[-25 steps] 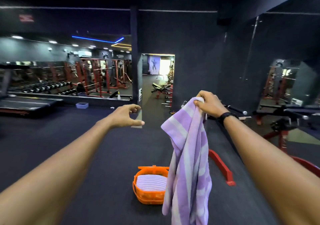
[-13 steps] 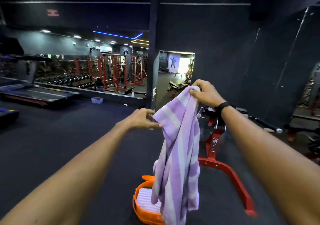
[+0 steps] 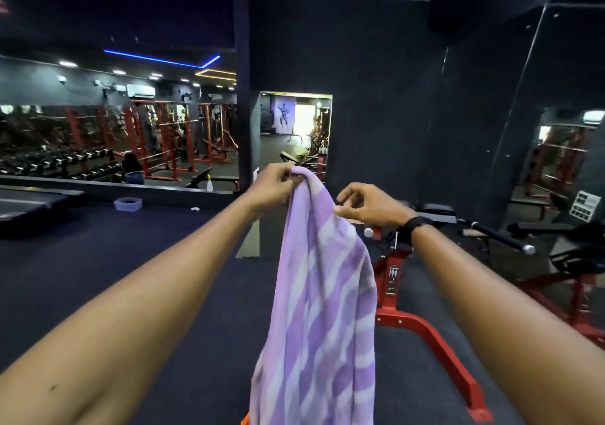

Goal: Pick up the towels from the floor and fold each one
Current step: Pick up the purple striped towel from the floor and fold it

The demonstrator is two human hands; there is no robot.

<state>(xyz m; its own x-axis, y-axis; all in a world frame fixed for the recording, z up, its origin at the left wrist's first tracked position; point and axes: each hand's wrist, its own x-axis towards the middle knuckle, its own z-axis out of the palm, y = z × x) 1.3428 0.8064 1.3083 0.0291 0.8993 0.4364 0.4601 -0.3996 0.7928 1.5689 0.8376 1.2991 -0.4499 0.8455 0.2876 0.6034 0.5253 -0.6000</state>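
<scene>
Striped lilac towel [image 3: 322,293] hangs in soft folds.
The left hand [image 3: 273,185] pinches its top corner; the right hand [image 3: 368,207], fingers loosely curled, touches its edge.

The towel [image 3: 322,293] has changed hands. A second ago the right hand [image 3: 370,207] pinched its top corner and the left hand [image 3: 273,187] was open and apart from it. Now the left hand grips the top of the towel and holds it up. The right hand has let go and sits just beside the cloth, fingers loosely curled, thumb touching the edge. The orange basket [image 3: 245,420] is now almost hidden under the towel.
</scene>
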